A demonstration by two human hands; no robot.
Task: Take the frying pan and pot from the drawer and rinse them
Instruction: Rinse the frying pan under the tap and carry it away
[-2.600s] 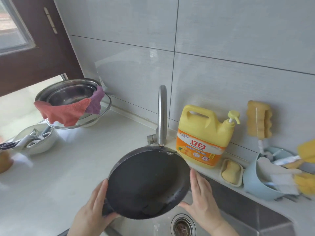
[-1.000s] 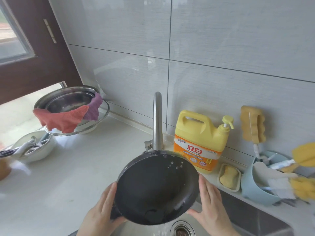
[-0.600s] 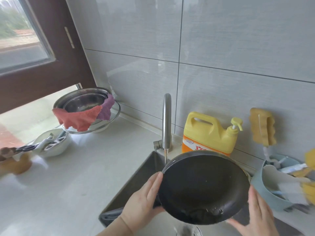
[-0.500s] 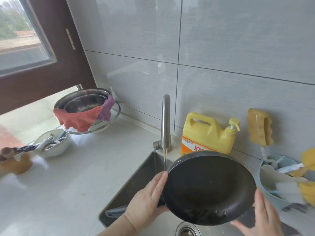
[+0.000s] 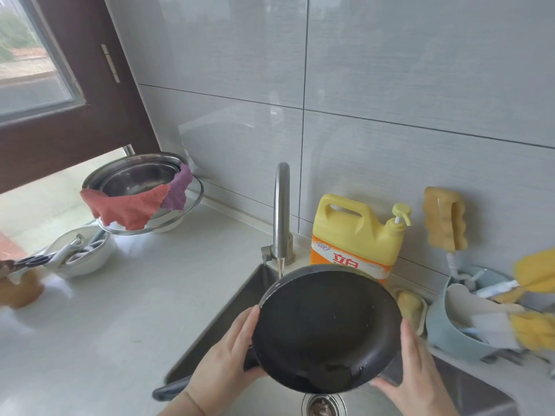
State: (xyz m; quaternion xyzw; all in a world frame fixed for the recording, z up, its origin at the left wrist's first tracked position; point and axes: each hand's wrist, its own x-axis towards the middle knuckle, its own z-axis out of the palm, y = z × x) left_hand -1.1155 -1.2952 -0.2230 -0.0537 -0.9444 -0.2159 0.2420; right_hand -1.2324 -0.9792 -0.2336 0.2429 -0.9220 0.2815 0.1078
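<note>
Over the sink [image 5: 228,313], head view: I see the frying pan [image 5: 326,331] held tilted, inside facing the camera, its top edge just under the faucet [image 5: 281,211] where a thin stream runs. Left hand [image 5: 223,358] has fingers laid straight against the pan's left rim, thumb side hidden; right hand [image 5: 416,370] has straight fingers pressed on the right rim. Pan handle [image 5: 171,392] pokes out lower left. Yellow detergent jug [image 5: 359,235] stands behind it. Can't spot the pot.
</note>
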